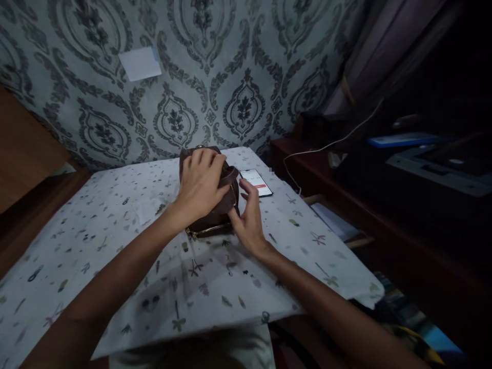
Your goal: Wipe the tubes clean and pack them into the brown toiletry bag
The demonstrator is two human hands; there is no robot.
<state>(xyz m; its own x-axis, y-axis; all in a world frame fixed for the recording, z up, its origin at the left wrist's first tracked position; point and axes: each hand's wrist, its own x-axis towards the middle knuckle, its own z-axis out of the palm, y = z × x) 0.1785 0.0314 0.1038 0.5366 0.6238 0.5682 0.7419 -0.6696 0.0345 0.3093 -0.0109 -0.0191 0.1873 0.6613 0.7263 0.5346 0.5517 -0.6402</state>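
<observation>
A small dark brown bag (pixel 209 223) with a gold-toned zipper and a strap loop lies on the patterned tablecloth (pixel 126 277). My left hand (pixel 202 179) is laid over its top, with the fingers bent over the far side and the thumb toward the strap. At the bag's right side is my right hand (pixel 249 218), its thumb touching the bag near the zipper and its index finger held apart from the thumb. Both hands cover parts of the bag, and what is inside it does not show. Just beyond my right hand lies a phone (pixel 263 188) with a lit screen.
Crumpled clear plastic (pixel 148 210) lies left of the bag. A patterned wall (pixel 209 92) with a white card (pixel 140 64) rises behind the table. On the right, a white cable (pixel 326 147) runs across a dark red ledge (pixel 295 154). Brown wooden furniture (pixel 31 148) borders the left.
</observation>
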